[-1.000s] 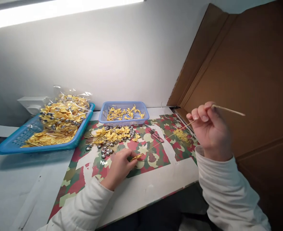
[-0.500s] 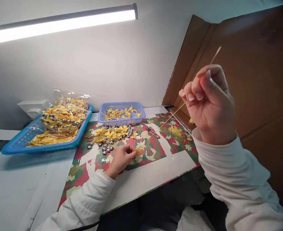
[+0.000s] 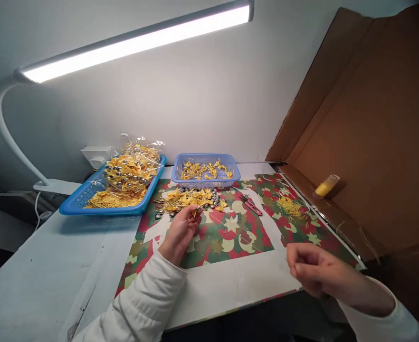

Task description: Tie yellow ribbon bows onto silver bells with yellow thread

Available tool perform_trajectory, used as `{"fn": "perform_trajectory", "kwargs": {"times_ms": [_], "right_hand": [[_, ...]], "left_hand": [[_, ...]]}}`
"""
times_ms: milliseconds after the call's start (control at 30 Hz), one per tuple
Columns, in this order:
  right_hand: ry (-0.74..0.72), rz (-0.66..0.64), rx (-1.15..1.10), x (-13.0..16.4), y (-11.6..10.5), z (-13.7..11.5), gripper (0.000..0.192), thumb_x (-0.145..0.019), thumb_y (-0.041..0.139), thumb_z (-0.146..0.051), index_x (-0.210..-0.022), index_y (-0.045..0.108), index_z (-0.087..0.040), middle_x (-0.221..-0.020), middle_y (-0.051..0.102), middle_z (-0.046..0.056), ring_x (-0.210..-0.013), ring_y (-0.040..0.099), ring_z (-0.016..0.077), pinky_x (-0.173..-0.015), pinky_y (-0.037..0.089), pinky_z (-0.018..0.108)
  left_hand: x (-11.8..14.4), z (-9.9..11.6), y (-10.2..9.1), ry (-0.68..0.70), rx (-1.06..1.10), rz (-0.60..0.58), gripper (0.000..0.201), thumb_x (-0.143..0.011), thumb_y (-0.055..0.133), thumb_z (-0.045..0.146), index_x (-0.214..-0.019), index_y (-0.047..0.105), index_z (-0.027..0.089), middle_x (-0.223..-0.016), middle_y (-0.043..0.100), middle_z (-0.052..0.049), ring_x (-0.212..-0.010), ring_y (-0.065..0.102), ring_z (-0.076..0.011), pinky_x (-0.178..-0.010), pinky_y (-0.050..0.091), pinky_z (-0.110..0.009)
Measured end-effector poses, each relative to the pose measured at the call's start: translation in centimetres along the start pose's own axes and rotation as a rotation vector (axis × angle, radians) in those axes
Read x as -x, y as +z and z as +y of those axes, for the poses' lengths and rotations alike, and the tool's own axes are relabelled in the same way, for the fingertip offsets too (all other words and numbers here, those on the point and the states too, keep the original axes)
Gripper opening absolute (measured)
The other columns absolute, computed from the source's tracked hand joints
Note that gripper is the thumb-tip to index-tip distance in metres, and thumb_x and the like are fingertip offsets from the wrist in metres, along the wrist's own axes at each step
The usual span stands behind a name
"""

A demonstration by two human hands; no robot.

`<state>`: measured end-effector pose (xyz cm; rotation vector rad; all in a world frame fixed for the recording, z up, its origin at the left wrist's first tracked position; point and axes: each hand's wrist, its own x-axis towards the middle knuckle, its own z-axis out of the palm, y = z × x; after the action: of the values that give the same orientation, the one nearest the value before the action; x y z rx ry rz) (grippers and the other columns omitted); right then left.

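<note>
Since half a second ago the right hand (image 3: 311,271) has come down from high on the right to the near edge of the patterned mat (image 3: 231,237), fingers curled (whether they pinch anything, I cannot tell). The left hand (image 3: 181,230) pinches a small yellow bow (image 3: 194,212) just near the pile of bows and silver bells (image 3: 191,197), in front of the small blue basket (image 3: 205,176).

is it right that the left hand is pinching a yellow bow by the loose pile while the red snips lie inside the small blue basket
Not quite. In the head view the red snips lie on the patterned mat, outside the small blue basket. The left hand does pinch a yellow bow by the loose pile.
</note>
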<state>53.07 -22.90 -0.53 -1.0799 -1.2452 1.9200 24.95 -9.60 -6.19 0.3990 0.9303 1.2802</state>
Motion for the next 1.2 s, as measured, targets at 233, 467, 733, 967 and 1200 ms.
{"fn": "perform_trajectory", "kwargs": {"times_ms": [233, 467, 733, 967, 1200], "right_hand": [[0.068, 0.31, 0.324, -4.7, -5.9, 1.8, 0.04, -0.079, 0.063, -0.055, -0.075, 0.046, -0.02, -0.057, 0.027, -0.01, -0.047, 0.021, 0.0053, -0.045, 0.017, 0.02], [-0.194, 0.578, 1.082, -12.2, -4.0, 1.9, 0.02, -0.089, 0.041, -0.02, -0.071, 0.05, -0.019, -0.063, 0.052, -0.001, -0.059, 0.046, 0.0131, -0.057, 0.031, 0.024], [-0.255, 0.614, 1.226, -16.4, -2.0, 2.1, 0.018, -0.091, 0.045, -0.016, -0.08, 0.059, -0.018, -0.069, 0.062, 0.003, -0.066, 0.055, 0.0165, -0.06, 0.031, 0.026], [-0.717, 0.478, 0.682, -13.9, 3.1, 2.0, 0.011, -0.096, 0.046, -0.025, -0.099, 0.055, -0.019, -0.073, 0.068, 0.001, -0.059, 0.06, 0.012, -0.058, 0.046, 0.024], [-0.925, 0.432, 0.828, -13.2, 5.0, 3.7, 0.01, -0.091, 0.051, -0.015, -0.095, 0.06, -0.019, -0.071, 0.066, 0.002, -0.06, 0.058, 0.0127, -0.056, 0.046, 0.024]], "left_hand": [[2.7, 0.5, 0.8, -0.073, 0.106, -0.206, 0.03, -0.049, 0.081, 0.016, -0.057, 0.053, 0.016, -0.055, 0.052, 0.005, -0.052, 0.052, -0.0073, -0.052, 0.047, -0.018], [5.7, -1.0, 0.3, -0.295, 0.246, -0.95, 0.048, -0.06, 0.083, 0.026, -0.053, 0.036, 0.018, -0.048, 0.039, 0.007, -0.043, 0.043, -0.0071, -0.045, 0.041, -0.019], [5.0, -0.4, 0.7, -0.172, 0.053, -0.457, 0.037, -0.048, 0.089, 0.025, -0.053, 0.054, 0.015, -0.055, 0.055, 0.004, -0.052, 0.051, -0.0069, -0.054, 0.046, -0.019], [2.8, -1.3, 0.7, -0.032, -0.163, -0.025, 0.019, -0.053, 0.08, 0.02, -0.057, 0.062, 0.015, -0.06, 0.062, 0.0, -0.06, 0.057, -0.0122, -0.063, 0.051, -0.026], [3.2, -2.1, 0.7, -0.039, -0.271, 0.054, 0.021, -0.048, 0.08, 0.026, -0.053, 0.063, 0.015, -0.053, 0.06, 0.001, -0.051, 0.053, -0.0103, -0.049, 0.046, -0.022]]}}
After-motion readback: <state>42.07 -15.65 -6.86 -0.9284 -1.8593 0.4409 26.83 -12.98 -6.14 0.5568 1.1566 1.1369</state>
